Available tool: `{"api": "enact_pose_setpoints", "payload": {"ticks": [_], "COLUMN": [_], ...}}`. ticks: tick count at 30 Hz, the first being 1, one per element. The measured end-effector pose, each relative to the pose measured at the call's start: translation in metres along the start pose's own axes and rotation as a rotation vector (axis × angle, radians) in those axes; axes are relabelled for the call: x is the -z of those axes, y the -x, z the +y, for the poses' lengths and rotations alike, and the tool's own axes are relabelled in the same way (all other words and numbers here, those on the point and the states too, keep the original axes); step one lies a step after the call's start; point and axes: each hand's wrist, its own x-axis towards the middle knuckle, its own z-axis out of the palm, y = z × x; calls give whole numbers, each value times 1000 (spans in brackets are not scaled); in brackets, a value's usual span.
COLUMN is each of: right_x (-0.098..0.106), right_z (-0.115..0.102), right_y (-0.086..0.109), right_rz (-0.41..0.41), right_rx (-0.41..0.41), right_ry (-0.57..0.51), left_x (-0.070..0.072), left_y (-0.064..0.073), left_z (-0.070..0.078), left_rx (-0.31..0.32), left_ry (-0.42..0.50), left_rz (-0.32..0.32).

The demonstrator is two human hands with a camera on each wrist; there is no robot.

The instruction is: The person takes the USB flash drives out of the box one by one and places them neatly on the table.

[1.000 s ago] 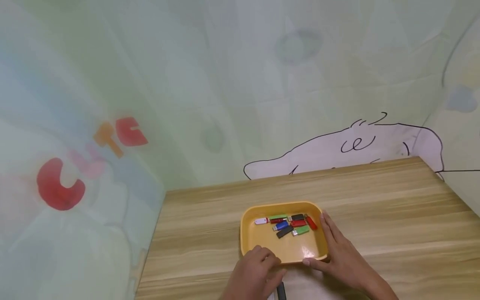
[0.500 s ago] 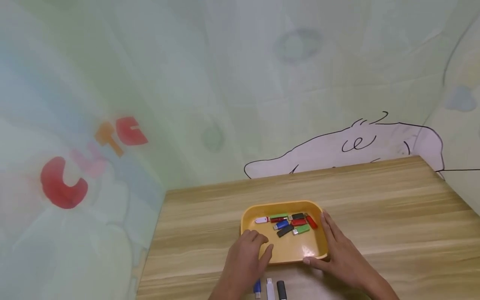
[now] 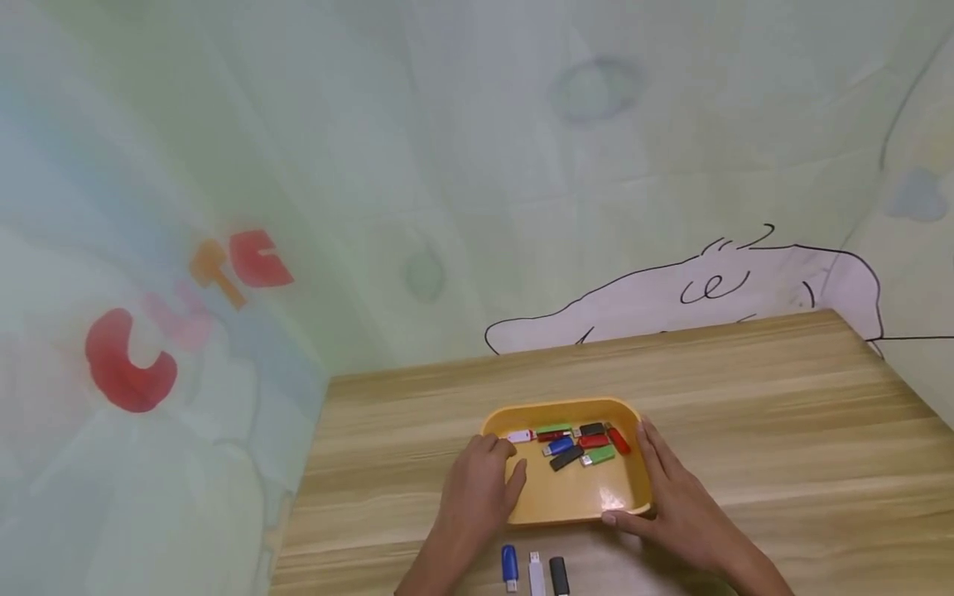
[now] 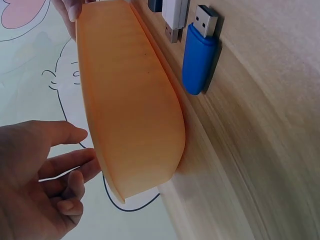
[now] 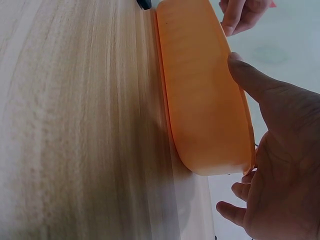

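A shallow yellow plastic tray [image 3: 551, 511] holds several USB sticks of different colours, among them a blue USB stick [image 3: 558, 447] and a white USB stick [image 3: 519, 436]. My left hand [image 3: 477, 484] is at the tray's left rim, fingers loosely bent, thumb apart, nothing seen between them; the left wrist view has its fingertips right by the rim. My right hand [image 3: 681, 505] holds the tray's near right corner, thumb on the front rim and fingers along the right side. In the right wrist view the thumb [image 5: 250, 75] lies on the rim.
In front of the tray, a blue USB stick [image 3: 510, 567], a white USB stick [image 3: 537, 574] and a black USB stick [image 3: 560, 575] lie in a row on the wooden table [image 3: 387, 447]. A printed cloth backdrop [image 3: 462, 207] stands behind and to the left.
My left hand has moved from the tray's front edge, over the row of USB sticks, forward and left to the left rim, uncovering the row. The right hand stays at its corner.
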Motion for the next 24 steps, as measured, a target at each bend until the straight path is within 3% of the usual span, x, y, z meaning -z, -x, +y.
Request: {"api": "enact_pose_setpoints", "payload": {"ticks": [6, 15, 24], "right_x": [-2, -3, -6], "right_z": [2, 2, 0], "right_y": [-1, 2, 1], "right_rz": [10, 17, 14], "right_rx": [6, 14, 15], "right_ry": [4, 7, 9], "left_x": [-6, -12, -18], "left_y": [-8, -17, -23], "left_z": [-1, -1, -3], "left_rx": [24, 65, 67], "left_ry": [-36, -11, -12], "left_rz": [-14, -84, -110]}}
